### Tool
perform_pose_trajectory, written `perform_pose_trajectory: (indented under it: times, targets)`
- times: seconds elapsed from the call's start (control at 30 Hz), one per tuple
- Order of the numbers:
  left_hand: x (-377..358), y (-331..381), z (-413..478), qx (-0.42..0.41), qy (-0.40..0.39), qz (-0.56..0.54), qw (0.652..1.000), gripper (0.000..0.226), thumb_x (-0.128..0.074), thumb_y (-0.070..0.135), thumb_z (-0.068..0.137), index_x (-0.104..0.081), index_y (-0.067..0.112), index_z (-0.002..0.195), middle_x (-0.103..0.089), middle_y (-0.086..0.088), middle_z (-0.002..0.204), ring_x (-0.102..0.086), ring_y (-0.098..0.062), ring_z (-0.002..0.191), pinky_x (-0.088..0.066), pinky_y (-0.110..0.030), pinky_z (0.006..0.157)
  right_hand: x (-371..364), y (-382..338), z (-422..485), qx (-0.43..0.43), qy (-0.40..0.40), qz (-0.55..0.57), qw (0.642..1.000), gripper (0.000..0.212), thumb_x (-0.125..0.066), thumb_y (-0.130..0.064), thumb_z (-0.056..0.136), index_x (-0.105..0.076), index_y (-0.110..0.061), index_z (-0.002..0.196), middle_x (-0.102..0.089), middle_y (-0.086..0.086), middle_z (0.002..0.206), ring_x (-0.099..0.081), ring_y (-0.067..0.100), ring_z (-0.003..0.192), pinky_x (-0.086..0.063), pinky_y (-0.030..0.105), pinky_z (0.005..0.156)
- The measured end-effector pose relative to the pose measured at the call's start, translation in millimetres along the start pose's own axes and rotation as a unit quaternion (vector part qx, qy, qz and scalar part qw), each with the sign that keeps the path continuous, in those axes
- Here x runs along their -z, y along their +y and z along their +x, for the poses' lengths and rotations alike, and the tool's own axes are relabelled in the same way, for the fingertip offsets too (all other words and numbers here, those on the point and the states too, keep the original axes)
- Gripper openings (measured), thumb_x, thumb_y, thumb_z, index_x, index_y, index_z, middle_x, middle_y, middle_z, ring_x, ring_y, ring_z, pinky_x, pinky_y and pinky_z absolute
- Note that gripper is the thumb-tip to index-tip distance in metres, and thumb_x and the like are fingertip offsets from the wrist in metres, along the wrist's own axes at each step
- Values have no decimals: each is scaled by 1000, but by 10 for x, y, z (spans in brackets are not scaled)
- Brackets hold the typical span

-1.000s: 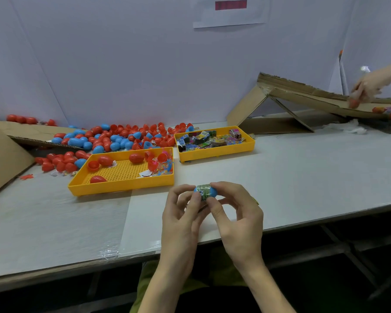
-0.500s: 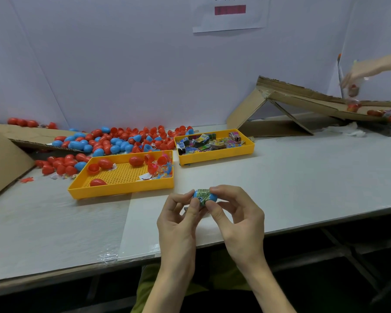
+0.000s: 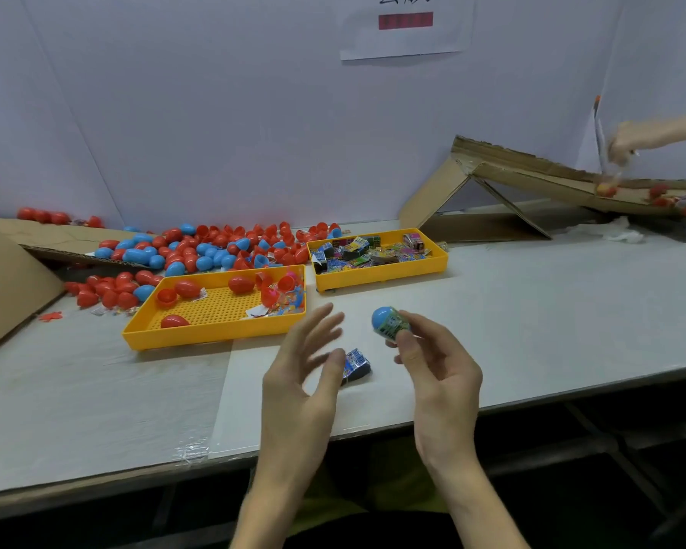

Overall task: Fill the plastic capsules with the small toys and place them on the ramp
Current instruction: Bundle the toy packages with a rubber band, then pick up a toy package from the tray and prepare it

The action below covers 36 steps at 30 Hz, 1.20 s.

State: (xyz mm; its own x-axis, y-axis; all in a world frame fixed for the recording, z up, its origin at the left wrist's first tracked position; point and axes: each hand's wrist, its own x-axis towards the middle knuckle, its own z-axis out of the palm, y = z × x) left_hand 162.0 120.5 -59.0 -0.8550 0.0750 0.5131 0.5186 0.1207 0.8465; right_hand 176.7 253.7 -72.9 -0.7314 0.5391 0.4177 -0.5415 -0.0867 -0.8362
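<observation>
Grey table (image 3: 531, 330) carries everything, and the perforated yellow tray (image 3: 214, 335) near its middle serves as marker. Well to the right of that tray and farther back stands the cardboard ramp (image 3: 531, 174), with another person's hand (image 3: 626, 141) over its slope. Behind and left of the tray spreads a pile of red and blue capsules (image 3: 199, 251). At its back right corner sits a smaller yellow tray (image 3: 381, 278) full of packeted toys.

In front of the tray's right end the left hand (image 3: 298, 386) hangs with fingers spread and loose, gripping nothing. Farther right, the right hand (image 3: 440, 374) pinches a blue capsule half (image 3: 380, 317) between thumb and fingertips, a green toy packet (image 3: 391, 331) wedged in its mouth. A spare packet (image 3: 356, 365) lies on the table between the hands.

Filling looks to be the step in hand: the toy seems seated, but no second half is visible. Next, I judge, the free hand must fetch a matching half and press it on, and only then can the capsule go to the ramp.
</observation>
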Motion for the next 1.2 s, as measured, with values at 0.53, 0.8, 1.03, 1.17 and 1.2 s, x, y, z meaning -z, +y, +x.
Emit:
perform_pose_trajectory:
  times: [0.53, 0.8, 1.03, 1.17, 1.2]
  targets:
    - [150, -218, 169, 96, -99, 212, 968, 40, -80, 14, 81, -62, 40, 106, -67, 17, 90, -60, 10, 91, -47, -4, 75, -408, -317, 1927, -331, -1, 319, 888, 20, -48, -8, 102, -60, 0, 115, -69, 10, 71, -68, 16, 61, -54, 20, 59]
    - [146, -263, 170, 91, -105, 214, 967, 40, -80, 16, 80, -62, 40, 107, -66, 20, 89, -57, 13, 92, -44, -2, 73, -131, -309, 1922, -218, -67, -102, 968, 26, -52, -6, 100, -58, -4, 125, -65, 15, 108, -63, 24, 93, -52, 28, 72]
    - [128, -254, 148, 77, -97, 217, 968, 44, -80, 13, 81, -59, 43, 105, -66, 18, 88, -58, 10, 92, -43, -1, 74, 27, -132, 740, -116, -201, -235, 944, 18, -61, -9, 95, -74, -20, 89, -75, -3, 84, -68, 7, 74, -51, 15, 64]
    - [134, -254, 150, 75, -96, 210, 970, 51, -80, 11, 80, -55, 47, 105, -67, 16, 87, -59, 10, 90, -44, -1, 75, -100, 73, 551, -70, -187, -357, 912, 8, -66, -22, 93, -71, -26, 98, -69, -13, 95, -60, -4, 79, -43, 4, 64]
    - [139, -256, 146, 71, -95, 206, 971, 52, -80, 11, 79, -54, 47, 105, -67, 15, 86, -60, 9, 90, -44, -1, 76, -106, 117, 511, -75, -190, -369, 907, 8, -67, -27, 92, -70, -26, 99, -68, -11, 92, -59, -3, 76, -43, 5, 63]
